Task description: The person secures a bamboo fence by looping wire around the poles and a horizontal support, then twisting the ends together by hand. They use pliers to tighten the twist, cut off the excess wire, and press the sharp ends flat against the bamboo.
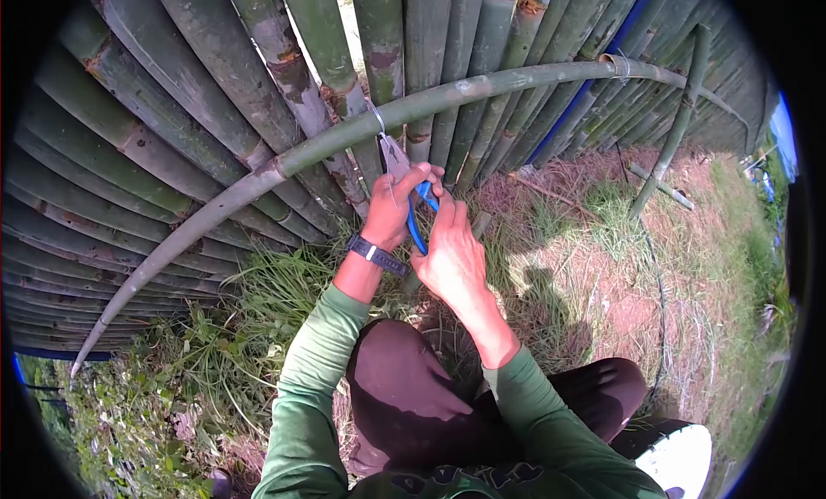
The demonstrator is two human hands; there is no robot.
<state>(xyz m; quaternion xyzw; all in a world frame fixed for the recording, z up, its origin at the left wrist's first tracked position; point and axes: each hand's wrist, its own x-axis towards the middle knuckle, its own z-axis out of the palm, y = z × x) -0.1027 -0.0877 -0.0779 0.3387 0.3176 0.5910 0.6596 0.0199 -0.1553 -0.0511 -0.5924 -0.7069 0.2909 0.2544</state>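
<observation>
Blue-handled pliers (417, 228) are held between my two hands, their metal jaws just under a horizontal bamboo pole (344, 136). A wire (375, 113) loops around that pole above the jaws. My left hand (389, 211), with a dark watch on the wrist, is closed near the jaws, by a thin loose wire end. Wrapped round the blue handles is my right hand (452, 254). What my left fingers pinch is too small to make out.
Upright bamboo poles (422, 52) form a wall behind the horizontal pole. A slanted bamboo pole (680, 129) leans at the right. Another wire tie (621, 66) is at the upper right. Grass (284, 284) and a dark cable (658, 275) lie on the ground.
</observation>
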